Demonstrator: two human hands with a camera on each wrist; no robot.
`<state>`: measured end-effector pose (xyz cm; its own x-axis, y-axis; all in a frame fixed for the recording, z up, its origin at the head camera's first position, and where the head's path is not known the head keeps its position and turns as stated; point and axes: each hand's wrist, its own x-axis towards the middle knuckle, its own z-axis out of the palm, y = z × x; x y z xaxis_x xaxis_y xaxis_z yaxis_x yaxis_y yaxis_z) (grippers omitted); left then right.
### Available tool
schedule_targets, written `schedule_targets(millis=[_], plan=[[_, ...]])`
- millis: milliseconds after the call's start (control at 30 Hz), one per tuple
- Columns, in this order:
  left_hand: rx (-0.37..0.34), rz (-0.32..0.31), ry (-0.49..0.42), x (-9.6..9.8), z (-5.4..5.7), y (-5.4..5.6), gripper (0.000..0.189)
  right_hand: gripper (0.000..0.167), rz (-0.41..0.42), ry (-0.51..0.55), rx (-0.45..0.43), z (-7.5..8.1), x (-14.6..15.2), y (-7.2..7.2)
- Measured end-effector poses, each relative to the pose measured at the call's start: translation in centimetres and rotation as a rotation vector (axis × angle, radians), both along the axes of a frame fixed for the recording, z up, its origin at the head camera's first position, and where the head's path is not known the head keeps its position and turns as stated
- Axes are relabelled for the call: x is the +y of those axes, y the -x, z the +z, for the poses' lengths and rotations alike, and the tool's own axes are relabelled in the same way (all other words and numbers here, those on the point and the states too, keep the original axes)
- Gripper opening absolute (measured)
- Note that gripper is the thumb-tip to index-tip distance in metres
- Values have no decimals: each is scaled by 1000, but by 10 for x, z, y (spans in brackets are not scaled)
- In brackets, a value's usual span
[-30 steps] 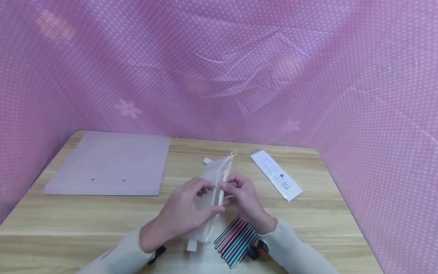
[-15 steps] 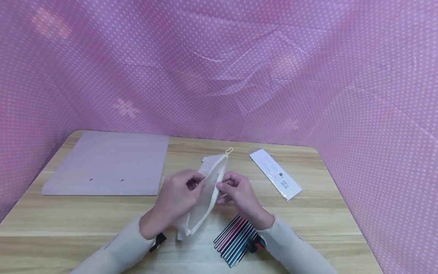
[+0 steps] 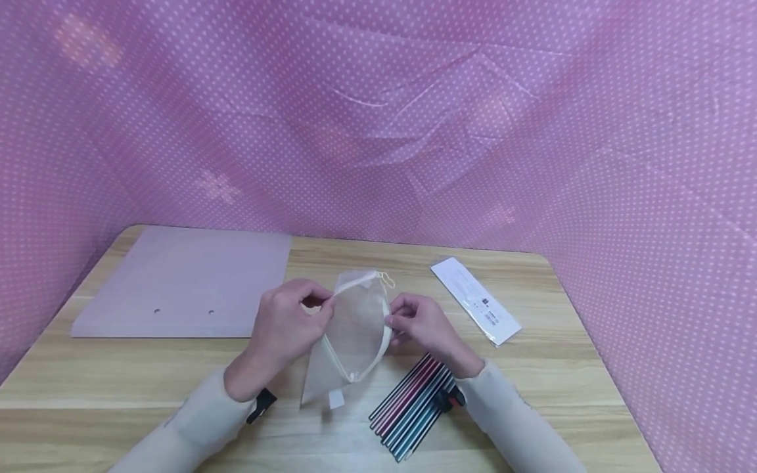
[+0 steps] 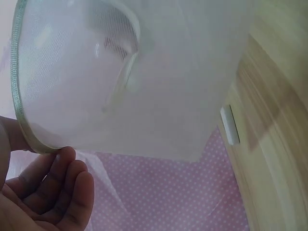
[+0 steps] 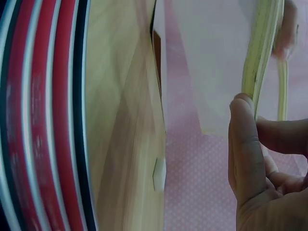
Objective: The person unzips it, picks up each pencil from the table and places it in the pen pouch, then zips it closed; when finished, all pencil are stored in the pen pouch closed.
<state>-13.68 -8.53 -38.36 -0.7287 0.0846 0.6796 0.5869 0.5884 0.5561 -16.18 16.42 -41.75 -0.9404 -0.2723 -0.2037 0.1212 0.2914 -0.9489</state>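
Between the hands is a translucent white zipper pouch (image 3: pixel 355 322), its mouth spread wide. My left hand (image 3: pixel 290 325) pinches the left edge of the opening. On the other side my right hand (image 3: pixel 422 325) pinches the zipper edge between thumb and fingers. In the left wrist view the sheer pouch (image 4: pixel 183 86) fills much of the frame, with curled fingertips (image 4: pixel 82 192) below its rim. The right wrist view shows the cream zipper tape (image 5: pixel 262 48) held in the pinch. A thin cord loop hangs at the pouch's far corner, and nothing shows inside the mesh.
Several red, teal and dark pencils (image 3: pixel 411 407) lie in a row under the right wrist. A flat white packet (image 3: pixel 476 301) sits at the back right. A large pale folder (image 3: pixel 189 282) covers the back left. A small white block (image 4: pixel 230 125) rests on the table.
My left hand has moved left, shifting its pinch onto the pouch's left edge. The mouth has gone from a narrow slit to a wide gap. My right hand keeps its hold on the zipper edge.
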Motion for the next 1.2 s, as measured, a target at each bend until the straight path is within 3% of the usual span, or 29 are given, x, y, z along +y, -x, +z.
schedule_targets(millis=[267,567,700,933,1200], plan=[[69,22,25,-7,4,3,10,11,-2,-74,8,-5,9,9],[-29,-68,76,4,-7,-1,8,13,66,-67,-54,-8,1,3],[-25,-93,93,8,-11,-2,10,12,87,-52,-66,-11,-5,-2],[12,-66,145,10,-14,-3,10,11,101,-57,-82,-14,-5,-2],[-12,-46,163,9,-15,-3,9,17,96,-45,-74,-16,0,0]])
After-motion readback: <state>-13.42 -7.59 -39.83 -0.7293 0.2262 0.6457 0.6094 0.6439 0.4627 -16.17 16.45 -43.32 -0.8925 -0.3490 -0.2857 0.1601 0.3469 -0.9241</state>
